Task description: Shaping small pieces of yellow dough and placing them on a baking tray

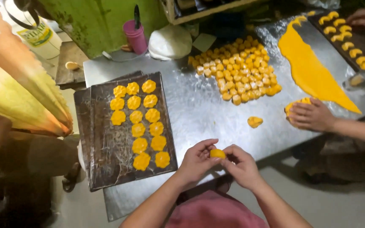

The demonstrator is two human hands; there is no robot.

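Steel table [199, 114] gleams; left hand [197, 162] and right hand [243, 166] pinch one dough ball [217, 153] together, best pressed evenly and gently

One labelled package seen: pale plastic container [43, 40], top left, off the tabletop [199, 109] beyond its far left corner. Label [36, 34] green and yellow with red band. Upper part hidden. No signs or screens.

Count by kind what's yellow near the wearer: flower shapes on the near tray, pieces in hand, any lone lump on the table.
Flower-shaped pieces on dark tray: 15
Dough ball held: 1
Lone lump on table: 1
Total: 17
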